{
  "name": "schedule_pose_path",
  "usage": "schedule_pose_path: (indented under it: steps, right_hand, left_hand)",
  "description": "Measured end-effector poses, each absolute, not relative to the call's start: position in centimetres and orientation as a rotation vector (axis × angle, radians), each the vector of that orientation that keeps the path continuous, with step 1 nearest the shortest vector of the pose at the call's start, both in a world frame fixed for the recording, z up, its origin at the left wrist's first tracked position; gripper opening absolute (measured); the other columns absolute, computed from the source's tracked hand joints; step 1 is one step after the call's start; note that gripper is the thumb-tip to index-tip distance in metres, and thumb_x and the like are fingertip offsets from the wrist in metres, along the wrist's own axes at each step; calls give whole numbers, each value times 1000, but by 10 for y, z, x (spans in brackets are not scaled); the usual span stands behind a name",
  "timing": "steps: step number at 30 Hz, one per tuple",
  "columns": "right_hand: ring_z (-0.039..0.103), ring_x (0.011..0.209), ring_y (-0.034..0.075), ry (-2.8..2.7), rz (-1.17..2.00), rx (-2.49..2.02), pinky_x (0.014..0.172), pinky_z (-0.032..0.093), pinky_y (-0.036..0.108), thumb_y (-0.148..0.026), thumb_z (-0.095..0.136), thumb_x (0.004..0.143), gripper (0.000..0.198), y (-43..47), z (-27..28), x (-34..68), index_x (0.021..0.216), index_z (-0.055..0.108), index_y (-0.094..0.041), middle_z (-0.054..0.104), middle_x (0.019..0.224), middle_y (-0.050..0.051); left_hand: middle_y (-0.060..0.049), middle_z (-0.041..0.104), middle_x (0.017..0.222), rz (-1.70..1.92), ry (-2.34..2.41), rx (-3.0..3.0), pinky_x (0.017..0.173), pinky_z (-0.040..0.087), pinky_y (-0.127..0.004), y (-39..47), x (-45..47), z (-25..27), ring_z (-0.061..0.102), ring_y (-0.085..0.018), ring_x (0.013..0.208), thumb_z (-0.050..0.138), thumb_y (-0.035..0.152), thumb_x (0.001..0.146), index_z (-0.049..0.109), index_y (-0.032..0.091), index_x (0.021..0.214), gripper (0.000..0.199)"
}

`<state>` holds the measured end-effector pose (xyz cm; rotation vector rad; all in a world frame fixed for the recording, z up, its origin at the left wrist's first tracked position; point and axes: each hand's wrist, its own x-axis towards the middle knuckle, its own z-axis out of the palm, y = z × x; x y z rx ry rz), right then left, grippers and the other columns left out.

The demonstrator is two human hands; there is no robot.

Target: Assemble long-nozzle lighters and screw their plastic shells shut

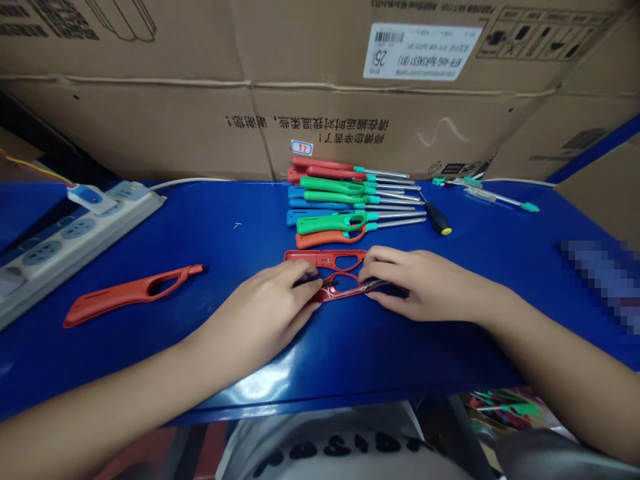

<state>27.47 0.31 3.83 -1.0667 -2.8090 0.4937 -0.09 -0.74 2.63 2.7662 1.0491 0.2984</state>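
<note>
An opened red lighter shell half (pixel 345 292) lies between my hands, with thin wires and small dark parts inside it. My left hand (pixel 275 300) has its fingers closed on the shell's left end, partly hiding it. My right hand (pixel 420 283) pinches the other end, where a dark, narrow piece shows at the fingertips. Just behind is the matching red shell half (pixel 323 258), its inner side facing up; fingers of both hands come close to its edge or overlap it.
Several finished-looking stick lighters (pixel 333 223) are stacked behind the hands, beside a black screwdriver (pixel 437 217). A red handle (pixel 133 293) lies at left near a power strip (pixel 83 233). Teal-tipped parts (pixel 500 198) lie at back right. A cardboard wall (pixel 310 100) closes off the back.
</note>
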Motion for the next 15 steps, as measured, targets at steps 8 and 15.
schedule_pose_path:
  steps: [8, 15]
  right_hand:
    - [62, 85, 16, -2820, 505, -997, 69, 46, 28, -28, 47, 102, 16, 5, 27, 269, 110, 59, -22, 61, 116, 7]
    - [63, 92, 16, -2742, 668, -982, 76, 48, 28, -21, 52, 98, 8, 8, 26, 269, 101, 59, -21, 61, 113, 5]
  left_hand:
    - [-10, 65, 121, 332, 937, 2685, 96, 56, -44, -6, -3, 24, 62, -26, 113, 48, 22, 102, 64, 23, 126, 29]
    - [-11, 64, 114, 310, 900, 2668, 95, 53, -44, -4, -2, 24, 59, -27, 111, 48, 17, 101, 65, 19, 119, 26]
